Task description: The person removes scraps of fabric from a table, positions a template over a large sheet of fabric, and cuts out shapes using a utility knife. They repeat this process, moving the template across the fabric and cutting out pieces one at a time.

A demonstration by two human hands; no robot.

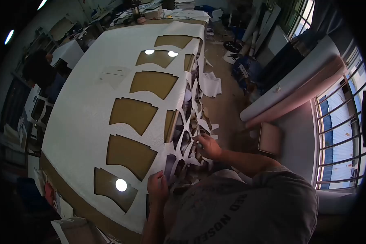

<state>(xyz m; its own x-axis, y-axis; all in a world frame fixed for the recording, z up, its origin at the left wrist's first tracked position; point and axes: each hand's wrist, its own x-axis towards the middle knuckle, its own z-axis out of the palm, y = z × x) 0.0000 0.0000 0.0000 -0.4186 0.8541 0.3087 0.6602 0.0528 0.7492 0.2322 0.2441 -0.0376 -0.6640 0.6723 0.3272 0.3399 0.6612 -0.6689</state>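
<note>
A large white sheet (85,105) covers a long brown cutting table (83,209). Several shaped pieces have been cut out of it, leaving brown openings (132,114) in a row. Along the table's near edge hang thin white offcut strips (187,142). My left hand (157,188) pinches the white material at the sheet's cut edge. My right hand (208,146) grips a strip among the tangled offcuts hanging off the table side. My grey shirt (248,207) fills the lower right.
White scraps (210,84) lie on the floor beside the table. Large fabric rolls (297,85) lean by the barred window (341,134). A person in dark clothes (40,73) stands at the far left. Stacked papers (183,12) sit at the table's far end.
</note>
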